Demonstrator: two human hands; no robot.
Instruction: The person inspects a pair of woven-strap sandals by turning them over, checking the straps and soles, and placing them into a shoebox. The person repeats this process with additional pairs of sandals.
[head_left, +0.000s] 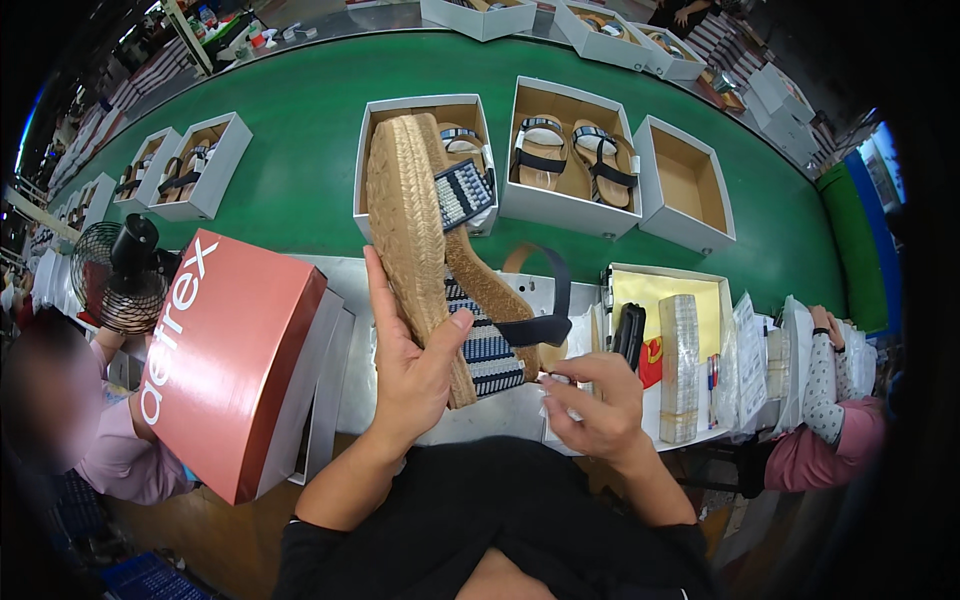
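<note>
A wedge sandal [405, 215] with a woven straw-coloured sole, blue-and-white striped fabric and a dark strap [562, 290] is tilted up in front of me. My left hand [413, 372] is closed around its side, thumb on the striped fabric. Close to the sandal's lower right edge, my right hand [598, 402] pinches with thumb and forefinger. A small whitish bit shows at those fingertips, too small to name. Behind the held sandal, a white shoe box [371, 190] has another striped sandal [460, 142] in it.
On the green conveyor belt [300, 105] stand a box with two sandals [568, 212], a box without shoes [688, 180] and more boxes at left. A stack of reddish lidded boxes [235, 365] is left of me, near a black fan [128, 270]. Two co-workers flank me. A tray [640, 283] holds supplies.
</note>
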